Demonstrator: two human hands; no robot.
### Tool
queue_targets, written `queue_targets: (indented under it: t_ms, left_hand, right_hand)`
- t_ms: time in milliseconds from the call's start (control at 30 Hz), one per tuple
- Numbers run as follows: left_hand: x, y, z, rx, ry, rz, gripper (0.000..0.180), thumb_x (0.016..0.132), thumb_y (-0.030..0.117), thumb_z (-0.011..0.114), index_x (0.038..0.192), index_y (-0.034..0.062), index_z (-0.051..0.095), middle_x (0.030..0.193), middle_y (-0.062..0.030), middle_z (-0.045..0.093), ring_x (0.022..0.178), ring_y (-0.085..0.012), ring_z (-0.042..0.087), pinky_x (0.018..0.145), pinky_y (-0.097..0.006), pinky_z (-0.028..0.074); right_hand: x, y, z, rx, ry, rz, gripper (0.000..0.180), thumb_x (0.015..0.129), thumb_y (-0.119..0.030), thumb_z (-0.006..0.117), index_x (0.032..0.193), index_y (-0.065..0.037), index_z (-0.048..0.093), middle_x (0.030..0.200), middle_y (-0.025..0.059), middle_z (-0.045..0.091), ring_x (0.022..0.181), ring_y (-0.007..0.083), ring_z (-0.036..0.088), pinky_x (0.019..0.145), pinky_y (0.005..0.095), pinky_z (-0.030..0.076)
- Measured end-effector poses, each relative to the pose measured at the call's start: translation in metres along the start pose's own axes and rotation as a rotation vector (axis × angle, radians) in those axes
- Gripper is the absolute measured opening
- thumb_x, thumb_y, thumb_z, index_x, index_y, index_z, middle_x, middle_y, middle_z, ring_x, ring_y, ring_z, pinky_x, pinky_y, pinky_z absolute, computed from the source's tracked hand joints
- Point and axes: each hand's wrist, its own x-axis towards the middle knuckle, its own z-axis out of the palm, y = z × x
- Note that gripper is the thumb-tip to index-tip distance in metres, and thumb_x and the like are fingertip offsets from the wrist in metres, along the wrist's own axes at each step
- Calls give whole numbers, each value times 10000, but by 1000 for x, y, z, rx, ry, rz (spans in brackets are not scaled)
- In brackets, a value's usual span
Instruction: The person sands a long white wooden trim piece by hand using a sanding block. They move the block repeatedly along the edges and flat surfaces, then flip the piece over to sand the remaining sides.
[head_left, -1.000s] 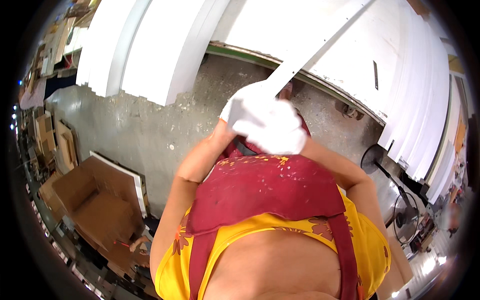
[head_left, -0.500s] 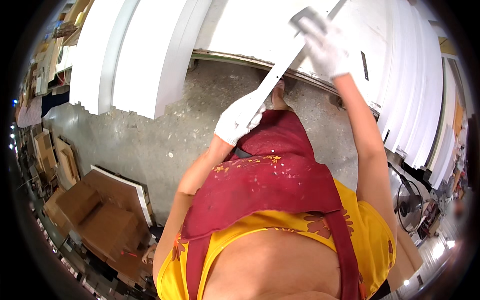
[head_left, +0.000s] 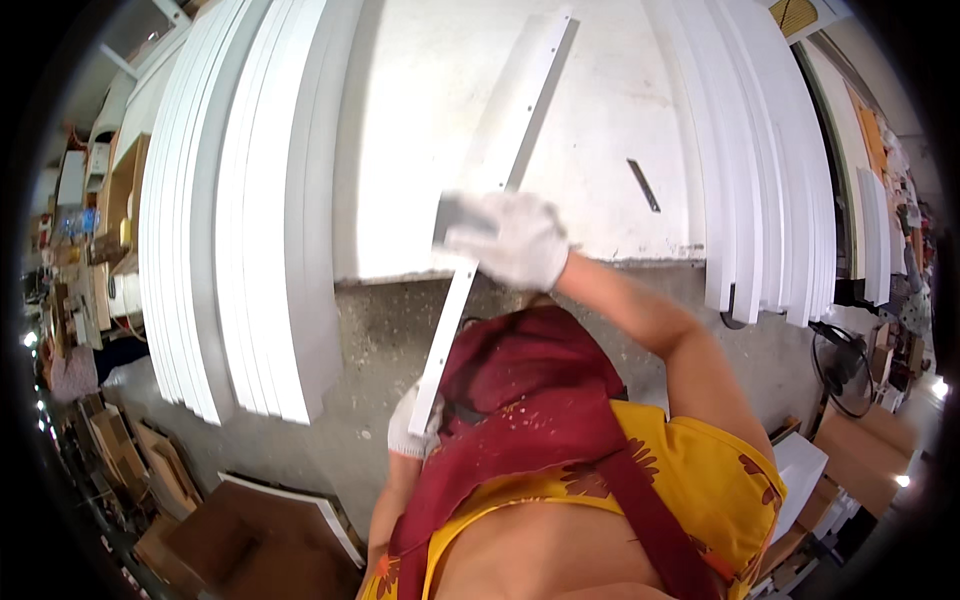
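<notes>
A long white strip (head_left: 455, 310) with small holes along it slants from the white tabletop (head_left: 400, 190) over its near edge toward my body. My left hand (head_left: 408, 420), in a white knit glove, is closed around the strip's near end beside my red apron; part of its fingers is hidden. Also gloved, my right hand (head_left: 525, 240) lies across the middle of the strip, blurred by motion. Its fingers grip a grey sanding block (head_left: 455, 222) against the strip. To the right on the tabletop lies a thin black utility knife (head_left: 643, 185).
Stacks of long white boards stand at the left (head_left: 265, 220) and right (head_left: 770, 170), their ends jutting past the table edge. Brown cardboard boxes (head_left: 250, 535) sit on the floor at lower left. A round wire-guarded fan (head_left: 842, 370) is at right.
My right hand has slid with the block along the strip, from its far part back toward my body. My left hand has come nearer my body. The view has tilted, showing more tabletop.
</notes>
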Motion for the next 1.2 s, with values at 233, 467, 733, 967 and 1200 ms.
queue_targets:
  t_ms: [233,467,733,967,1200]
  left_hand:
    - [4,-13,-21,288,103,-48,138,931,172,553,950,58,629,695,14,576,531,-77,503,466,-241,392]
    - [5,41,2,66,-5,-207,486,920,414,607,1170,-1,646,794,-67,668,603,-130,602,562,-248,491]
    - [23,-1,-22,1077,-324,624,448,927,389,621,1199,33,637,908,-141,702,721,-311,673,678,-369,548]
    - [24,-12,-35,-422,-164,-345,637,974,520,365,992,-54,642,701,-197,626,535,-296,629,447,-373,499]
    - [26,-40,-52,-199,-238,-146,347,944,331,546,1065,22,649,869,-159,685,619,-313,653,516,-418,519]
  right_hand:
    - [102,307,-22,-319,514,621,434,946,-414,518,1378,-438,557,1490,25,481,1257,338,503,1049,517,394]
    - [103,438,-54,219,511,768,410,917,-459,547,1318,-409,615,1432,54,543,1102,306,614,998,455,455]
    - [121,357,-22,-104,688,387,438,897,-399,611,1302,-238,654,1397,132,562,1194,347,564,1036,462,438]
    - [104,222,11,-331,543,344,428,909,-306,592,1327,-393,623,1417,54,560,1025,302,629,867,460,509]
    - [-26,-87,53,336,491,-255,321,800,-328,626,1104,-263,710,1274,122,611,1048,278,611,750,441,510]
